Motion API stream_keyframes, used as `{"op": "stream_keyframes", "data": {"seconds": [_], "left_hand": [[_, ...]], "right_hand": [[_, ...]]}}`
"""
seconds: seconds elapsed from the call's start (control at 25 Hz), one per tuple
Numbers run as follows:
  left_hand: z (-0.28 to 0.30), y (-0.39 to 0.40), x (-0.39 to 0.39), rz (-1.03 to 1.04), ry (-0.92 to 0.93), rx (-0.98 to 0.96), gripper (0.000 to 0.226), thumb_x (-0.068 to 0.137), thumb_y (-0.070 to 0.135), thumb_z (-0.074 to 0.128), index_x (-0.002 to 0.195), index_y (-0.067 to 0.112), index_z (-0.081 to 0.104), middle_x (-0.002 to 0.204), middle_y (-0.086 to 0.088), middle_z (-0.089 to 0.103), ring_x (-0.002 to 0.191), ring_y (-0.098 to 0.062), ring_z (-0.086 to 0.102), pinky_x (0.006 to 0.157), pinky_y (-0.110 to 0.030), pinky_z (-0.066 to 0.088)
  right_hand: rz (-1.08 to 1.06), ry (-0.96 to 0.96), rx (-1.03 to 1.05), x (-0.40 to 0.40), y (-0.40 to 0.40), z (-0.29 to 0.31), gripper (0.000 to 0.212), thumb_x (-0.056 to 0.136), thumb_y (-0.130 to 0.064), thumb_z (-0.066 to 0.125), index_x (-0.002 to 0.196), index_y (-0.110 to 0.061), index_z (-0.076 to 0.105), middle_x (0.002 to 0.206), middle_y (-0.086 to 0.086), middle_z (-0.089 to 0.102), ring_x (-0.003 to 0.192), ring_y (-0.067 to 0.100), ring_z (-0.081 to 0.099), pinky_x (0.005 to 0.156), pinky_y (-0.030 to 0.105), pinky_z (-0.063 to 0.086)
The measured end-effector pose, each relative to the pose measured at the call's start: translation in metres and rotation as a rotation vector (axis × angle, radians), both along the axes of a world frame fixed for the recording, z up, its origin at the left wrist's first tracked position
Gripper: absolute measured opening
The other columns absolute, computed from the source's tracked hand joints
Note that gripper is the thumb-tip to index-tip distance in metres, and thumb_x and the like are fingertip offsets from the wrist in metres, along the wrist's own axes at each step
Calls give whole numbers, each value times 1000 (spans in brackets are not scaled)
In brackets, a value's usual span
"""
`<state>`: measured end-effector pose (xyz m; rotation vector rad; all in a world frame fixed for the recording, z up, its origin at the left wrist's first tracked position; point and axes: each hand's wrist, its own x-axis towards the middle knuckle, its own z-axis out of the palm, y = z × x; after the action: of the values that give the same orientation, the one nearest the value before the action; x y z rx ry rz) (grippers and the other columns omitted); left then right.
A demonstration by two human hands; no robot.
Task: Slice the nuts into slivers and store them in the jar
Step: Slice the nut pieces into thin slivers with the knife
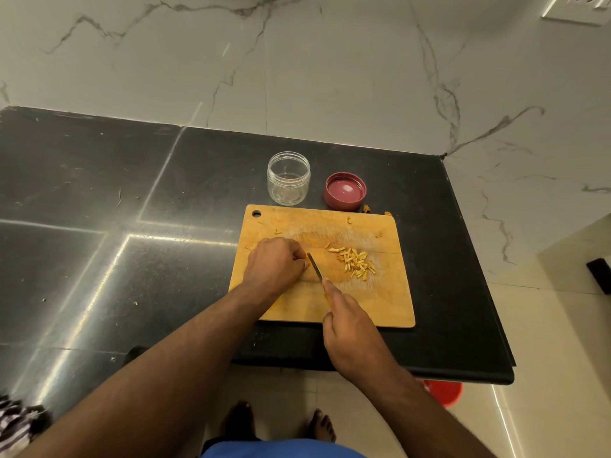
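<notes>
Left hand [276, 262] sits curled on the cutting board [390, 305], fingertips bunched at the blade; the nut under them is hidden. Just right, the knife [314, 266] is gripped by the right hand [350, 328], forefinger along its spine. Right of the blade lies the sliver pile [356, 264]. Beyond the hands stands the open jar [288, 178], lid [345, 191] to its right.
</notes>
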<state>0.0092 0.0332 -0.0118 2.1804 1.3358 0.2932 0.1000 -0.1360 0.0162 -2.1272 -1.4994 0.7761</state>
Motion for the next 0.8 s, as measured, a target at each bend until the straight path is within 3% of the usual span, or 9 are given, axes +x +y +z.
{"op": "stream_keyframes", "data": {"seconds": [0.12,0.32,0.44,0.8], "left_hand": [[-1,1,0,-6,4,-8,11,88,25,71,96,23,79,90,11,72,84,-10,62,78,-36,59],[-1,3,2,-15,13,-19,9,88,24,69,91,24,78,86,11,71,83,-10,62,76,-38,59],[-1,3,3,-9,22,-21,9,87,24,68,87,25,77,82,12,70,82,-11,62,75,-39,60],[0,3,1,-5,16,-36,11,90,27,71,98,23,77,92,9,71,87,-11,62,80,-36,59]], "right_hand": [[6,-9,-8,-1,1,-1,56,105,-22,33,157,-29,14,139,-2,44,102,7,46,92,26,45],[34,14,-33,1,7,-1,56,105,-20,33,158,-26,15,149,0,40,126,12,44,102,25,38],[32,17,-45,2,14,-2,57,104,-19,34,158,-25,16,148,3,42,128,13,43,103,25,37],[-39,5,-16,-6,-23,0,55,105,-23,35,157,-30,15,125,-7,47,93,8,53,79,24,49]]}}
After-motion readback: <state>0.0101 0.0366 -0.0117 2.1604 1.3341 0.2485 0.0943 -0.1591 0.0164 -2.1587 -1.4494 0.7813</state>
